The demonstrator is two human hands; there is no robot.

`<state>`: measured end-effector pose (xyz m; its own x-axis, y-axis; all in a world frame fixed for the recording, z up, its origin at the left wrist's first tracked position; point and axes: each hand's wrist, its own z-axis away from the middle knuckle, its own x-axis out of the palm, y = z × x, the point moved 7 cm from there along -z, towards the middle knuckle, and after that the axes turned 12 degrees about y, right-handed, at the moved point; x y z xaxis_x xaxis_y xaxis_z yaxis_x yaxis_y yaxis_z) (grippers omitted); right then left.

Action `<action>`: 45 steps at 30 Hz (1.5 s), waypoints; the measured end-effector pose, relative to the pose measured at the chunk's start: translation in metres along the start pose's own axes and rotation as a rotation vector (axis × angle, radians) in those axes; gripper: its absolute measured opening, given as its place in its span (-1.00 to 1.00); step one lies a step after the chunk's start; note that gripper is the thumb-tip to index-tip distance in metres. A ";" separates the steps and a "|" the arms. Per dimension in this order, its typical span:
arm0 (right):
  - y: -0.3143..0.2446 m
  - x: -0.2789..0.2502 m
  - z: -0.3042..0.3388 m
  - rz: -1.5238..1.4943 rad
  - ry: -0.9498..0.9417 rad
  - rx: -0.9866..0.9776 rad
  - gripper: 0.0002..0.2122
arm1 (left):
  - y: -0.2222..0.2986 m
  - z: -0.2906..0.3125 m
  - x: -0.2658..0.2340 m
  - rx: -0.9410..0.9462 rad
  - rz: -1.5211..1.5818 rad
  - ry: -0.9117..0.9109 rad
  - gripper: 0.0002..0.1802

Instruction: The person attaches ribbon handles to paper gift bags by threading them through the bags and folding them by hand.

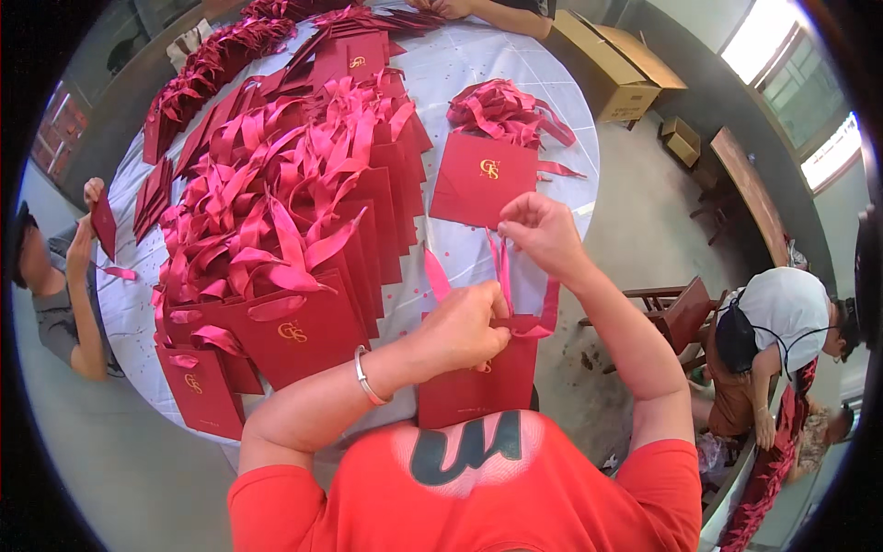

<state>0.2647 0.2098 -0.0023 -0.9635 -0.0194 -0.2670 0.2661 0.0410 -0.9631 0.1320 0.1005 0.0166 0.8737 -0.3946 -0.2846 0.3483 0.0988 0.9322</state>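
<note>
A dark red paper gift bag with a gold emblem lies at the table's near edge, right in front of me. My left hand is closed at its top edge, fingertips pinched where a pink ribbon comes out. Higher up, my right hand pinches the upper end of that ribbon, which runs taut between both hands. A loop of pink ribbon hangs at either side of the bag. Just beyond lies a flat stack of red bags, topped by a heap of pink ribbons. What lies inside my left fingers is hidden.
Rows of ribboned red bags fill the left of the round, white-covered table. A person at left holds a red bag; another's hands rest at the far edge. Cardboard boxes, a wooden chair and a bent-over person are at right.
</note>
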 end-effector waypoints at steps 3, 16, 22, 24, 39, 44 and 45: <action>0.003 0.004 -0.003 -0.027 0.036 -0.048 -0.88 | -0.002 0.000 -0.002 0.003 -0.008 0.010 -0.82; -0.004 0.001 0.015 0.184 0.209 -0.251 -0.92 | -0.011 -0.003 0.004 0.006 0.009 -0.009 -0.78; -0.041 -0.022 0.079 0.249 -0.104 -0.349 -0.77 | -0.022 -0.007 0.003 -0.068 0.128 -0.056 -0.80; -0.040 -0.021 0.103 0.298 -0.188 -0.321 -0.72 | -0.024 -0.010 0.004 -0.075 0.150 -0.061 -0.82; -0.094 -0.029 0.116 0.743 -0.097 -0.757 -0.88 | -0.023 -0.008 0.004 -0.117 0.096 -0.035 -0.86; -0.137 0.005 0.144 0.893 -0.044 -1.295 -0.84 | -0.028 -0.011 0.003 -0.133 0.090 -0.051 -0.87; -0.138 0.008 0.146 0.895 -0.014 -1.345 -0.77 | -0.031 -0.012 0.005 -0.140 0.090 -0.067 -0.87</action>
<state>0.2250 0.0584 0.1234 -0.5191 0.4828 -0.7053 0.4894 0.8444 0.2178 0.1295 0.1070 -0.0162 0.8804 -0.4381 -0.1816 0.3180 0.2612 0.9114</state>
